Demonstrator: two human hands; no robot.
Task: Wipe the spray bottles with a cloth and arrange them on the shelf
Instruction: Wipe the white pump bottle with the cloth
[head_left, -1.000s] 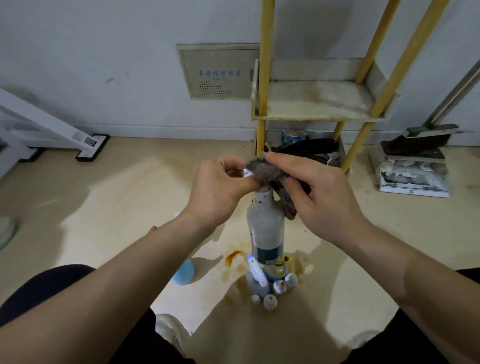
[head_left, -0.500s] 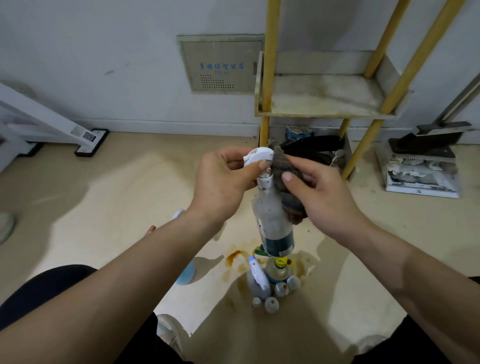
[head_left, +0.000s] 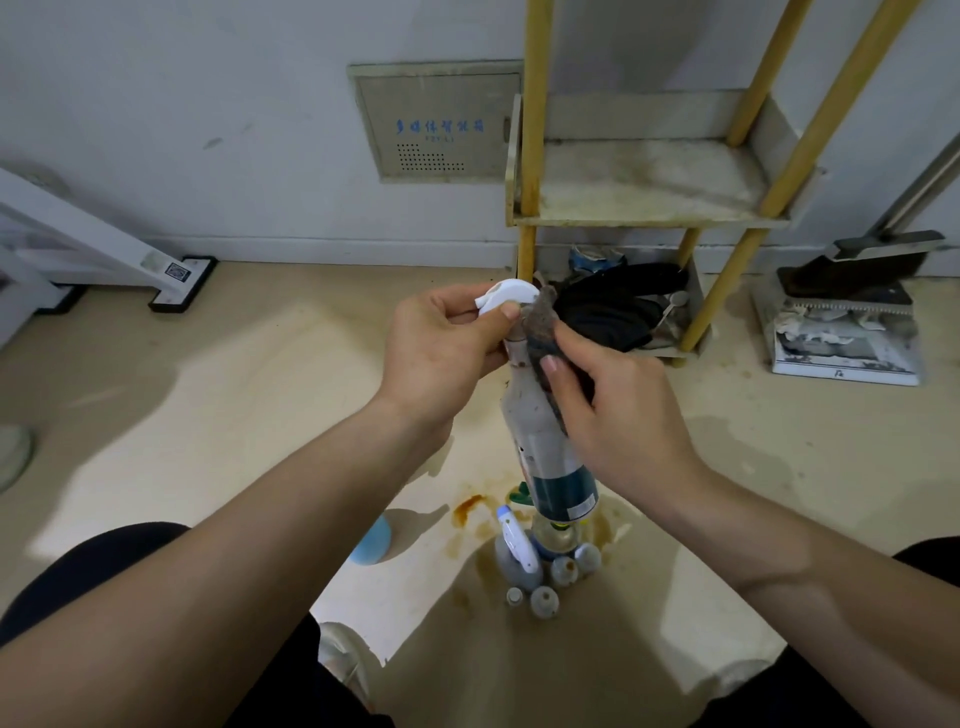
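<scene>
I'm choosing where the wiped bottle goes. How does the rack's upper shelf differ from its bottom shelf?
The upper shelf shows only stains, while the bottom shelf holds a black bundle and a blue-and-white item. The upper shelf sits raised above the floor; the bottom shelf sits almost on it. Both are pale, stained trays between the same yellow posts.

Room on the shelf, clutter below
The upper tier (head_left: 644, 182) opens frontward between yellow posts (head_left: 531, 130); a black bundle (head_left: 613, 306) fills the lower tier (head_left: 670, 352), and small bottles (head_left: 550, 571) crowd the floor (head_left: 234, 389) below.
</scene>
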